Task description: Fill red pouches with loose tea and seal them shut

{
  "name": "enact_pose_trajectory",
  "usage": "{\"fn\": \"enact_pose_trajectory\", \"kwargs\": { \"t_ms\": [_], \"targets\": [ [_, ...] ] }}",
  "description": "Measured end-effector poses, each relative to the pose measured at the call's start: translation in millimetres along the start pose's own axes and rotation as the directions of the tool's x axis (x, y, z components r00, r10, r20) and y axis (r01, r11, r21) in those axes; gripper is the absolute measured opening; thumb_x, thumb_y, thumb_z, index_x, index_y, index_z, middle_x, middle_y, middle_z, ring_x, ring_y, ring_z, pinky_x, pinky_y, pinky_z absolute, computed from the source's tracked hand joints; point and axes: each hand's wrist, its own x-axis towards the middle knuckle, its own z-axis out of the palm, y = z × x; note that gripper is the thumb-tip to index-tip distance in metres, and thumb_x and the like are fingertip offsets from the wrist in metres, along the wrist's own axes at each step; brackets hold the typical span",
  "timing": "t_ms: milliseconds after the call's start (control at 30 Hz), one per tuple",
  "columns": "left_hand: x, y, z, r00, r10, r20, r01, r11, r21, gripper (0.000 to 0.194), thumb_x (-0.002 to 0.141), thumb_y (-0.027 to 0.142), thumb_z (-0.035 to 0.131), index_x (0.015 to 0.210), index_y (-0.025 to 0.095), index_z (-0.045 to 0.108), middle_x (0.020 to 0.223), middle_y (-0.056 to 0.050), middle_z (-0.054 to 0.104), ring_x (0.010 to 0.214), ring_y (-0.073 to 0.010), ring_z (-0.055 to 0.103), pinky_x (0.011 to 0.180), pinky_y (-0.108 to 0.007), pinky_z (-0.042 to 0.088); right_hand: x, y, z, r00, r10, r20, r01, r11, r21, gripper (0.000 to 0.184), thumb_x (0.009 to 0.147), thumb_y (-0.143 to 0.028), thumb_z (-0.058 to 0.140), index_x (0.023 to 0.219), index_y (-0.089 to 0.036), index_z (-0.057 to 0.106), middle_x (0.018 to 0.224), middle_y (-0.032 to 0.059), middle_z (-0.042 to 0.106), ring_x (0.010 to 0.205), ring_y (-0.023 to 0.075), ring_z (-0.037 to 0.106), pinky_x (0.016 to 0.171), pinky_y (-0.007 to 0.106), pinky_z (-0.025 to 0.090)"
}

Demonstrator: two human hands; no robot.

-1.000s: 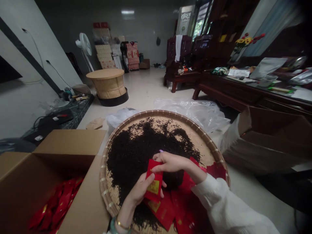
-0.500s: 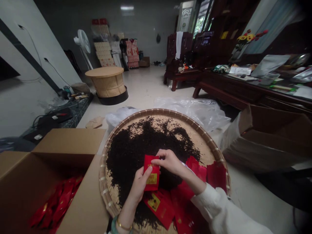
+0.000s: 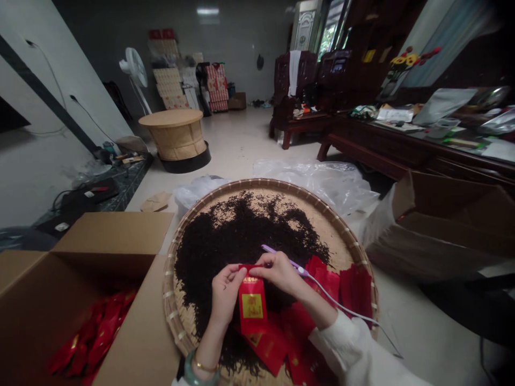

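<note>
L hand (image 3: 225, 300) pinches top-left edge of red packet (image 3: 252, 303), R hand (image 3: 277, 272) closed on top-right edge, corded lilac wand (image 3: 295, 265) held along it. Packet upright, top edge taut, over loose black tea (image 3: 225, 241) on round bamboo tray (image 3: 257, 183). More red packets (image 3: 298, 327) near R, cardboard box (image 3: 116, 230) near L.

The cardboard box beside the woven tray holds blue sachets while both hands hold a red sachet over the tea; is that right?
No: the head view shows red sachets, not blue, in the cardboard box. Otherwise yes: the left hand and right hand hold a red sachet over the tea on the woven tray.
</note>
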Motion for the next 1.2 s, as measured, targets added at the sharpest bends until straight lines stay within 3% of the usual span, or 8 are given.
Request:
{"fn": "enact_pose_trajectory", "kwargs": {
  "t_ms": [200, 333, 467, 567, 733, 900, 1067, 1200],
  "targets": [
    [-6, -10, -3.9, 0.855, -0.393, 0.338, 0.458, 0.878, -0.14, 0.049, 0.06, 0.03, 0.083, 0.1, 0.013, 0.059, 0.082, -0.01, 0.074, 0.061, -0.0227, 0.071, 0.061, -0.032, 0.056, -4, 11, 7, 0.995, -0.081, -0.064, 0.078, 0.996, -0.046, 0.03, 0.075, -0.045, 0.066, 0.065, -0.017, 0.07, 0.063, 0.0014, 0.064, 0.055, 0.0138, 0.056, 0.049, 0.024, 0.041],
    [-7, -14, -2.8, 0.872, -0.395, 0.29, 0.453, 0.874, -0.174, 0.046, 0.065, 0.026, 0.08, 0.102, 0.01, 0.058, 0.095, -0.017, 0.073, 0.061, -0.0225, 0.071, 0.057, -0.032, 0.058, -1, 24, -10, 0.974, -0.181, -0.134, 0.126, 0.931, -0.341, 0.027, 0.088, -0.04, 0.054, 0.094, -0.021, 0.072, 0.084, 0.0054, 0.069, 0.077, 0.0201, 0.061, 0.07, 0.032, 0.048],
    [-4, -11, -2.8, 0.895, -0.38, 0.232, 0.427, 0.881, -0.203, 0.049, 0.065, 0.025, 0.08, 0.106, 0.01, 0.058, 0.109, -0.02, 0.07, 0.066, -0.0225, 0.072, 0.058, -0.031, 0.058, -1, 44, -28, 0.968, -0.201, -0.149, 0.011, 0.631, -0.776, 0.051, 0.079, -0.037, 0.067, 0.125, -0.02, 0.056, 0.108, 0.0129, 0.063, 0.096, 0.0286, 0.055, 0.082, 0.04, 0.045],
    [-3, -9, -2.2, 0.91, -0.354, 0.217, 0.396, 0.895, -0.203, 0.052, 0.06, 0.026, 0.083, 0.104, 0.01, 0.06, 0.115, -0.021, 0.067, 0.068, -0.0233, 0.072, 0.058, -0.03, 0.058, -2, 58, -31, 0.987, -0.117, -0.109, -0.036, 0.499, -0.866, 0.056, 0.078, -0.033, 0.069, 0.129, -0.019, 0.052, 0.112, 0.0142, 0.061, 0.098, 0.0301, 0.054, 0.08, 0.04, 0.044],
    [-4, -5, -0.6, 0.916, -0.357, 0.182, 0.385, 0.91, -0.152, 0.061, 0.05, 0.025, 0.088, 0.104, 0.01, 0.062, 0.115, -0.021, 0.067, 0.068, -0.0244, 0.072, 0.059, -0.033, 0.059, 2, 66, -40, 0.989, -0.111, -0.094, 0.001, 0.653, -0.757, 0.045, 0.081, -0.032, 0.064, 0.122, -0.017, 0.055, 0.106, 0.0122, 0.06, 0.094, 0.026, 0.057, 0.08, 0.036, 0.045],
    [-3, -7, -0.2, 0.928, -0.343, 0.144, 0.358, 0.929, -0.091, 0.059, 0.049, 0.03, 0.089, 0.098, 0.01, 0.065, 0.11, -0.02, 0.069, 0.069, -0.0242, 0.072, 0.06, -0.032, 0.058, 2, 36, -64, 0.979, -0.187, -0.075, 0.132, 0.875, -0.465, 0.046, 0.081, -0.04, 0.062, 0.12, -0.015, 0.056, 0.099, 0.0087, 0.06, 0.086, 0.0211, 0.058, 0.075, 0.031, 0.046],
    [-3, -10, 6.9, 0.941, -0.296, 0.165, 0.301, 0.954, -0.003, 0.057, 0.046, 0.037, 0.089, 0.091, 0.009, 0.067, 0.086, -0.014, 0.074, 0.067, -0.0255, 0.071, 0.06, -0.033, 0.056, -3, -13, -62, 0.962, -0.169, 0.213, 0.251, 0.856, -0.453, 0.049, 0.077, -0.045, 0.067, 0.116, -0.016, 0.063, 0.093, 0.0068, 0.06, 0.08, 0.0187, 0.057, 0.069, 0.028, 0.044],
    [-5, -8, 13.0, 0.943, -0.273, 0.191, 0.27, 0.962, 0.044, 0.057, 0.044, 0.039, 0.089, 0.088, 0.009, 0.067, 0.071, -0.009, 0.073, 0.066, -0.0245, 0.07, 0.062, -0.031, 0.054, 1, -28, -43, 0.948, -0.118, 0.296, 0.257, 0.833, -0.49, 0.046, 0.074, -0.046, 0.07, 0.109, -0.016, 0.068, 0.089, 0.0067, 0.064, 0.077, 0.0185, 0.057, 0.066, 0.026, 0.042]
  ]
}}
